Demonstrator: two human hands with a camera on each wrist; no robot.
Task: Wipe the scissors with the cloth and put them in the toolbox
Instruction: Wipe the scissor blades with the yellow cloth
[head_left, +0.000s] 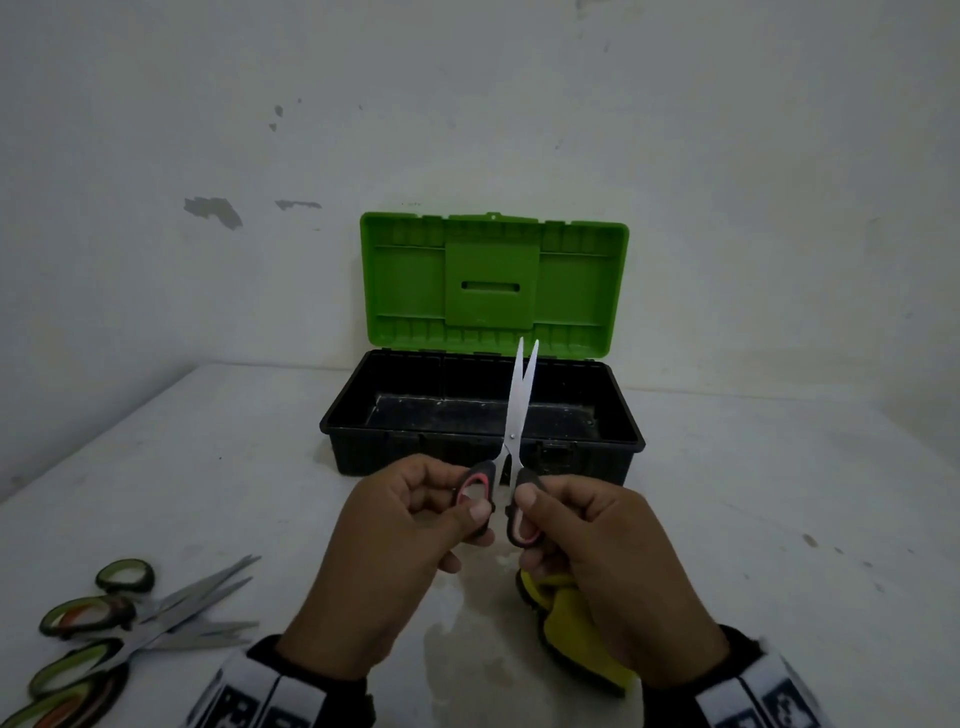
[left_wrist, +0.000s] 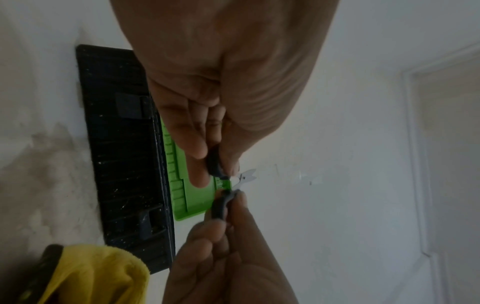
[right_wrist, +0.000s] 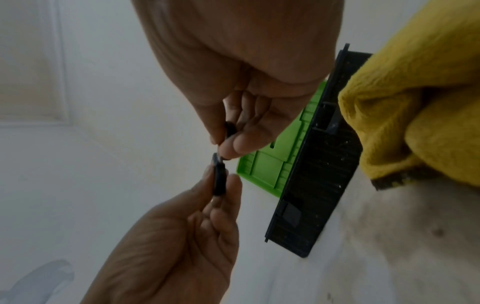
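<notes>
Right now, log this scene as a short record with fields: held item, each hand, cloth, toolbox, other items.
held item: red-handled scissors, blades slightly apart, tips pointing up in front of the toolbox
left hand: pinches the left handle loop
right hand: pinches the right handle loop
cloth: yellow, under the right hand; whether that hand holds it, cannot tell
toolbox: black base, green lid raised, nothing visible inside
other items: spare scissors, green-handled, piled on the table at front left
</notes>
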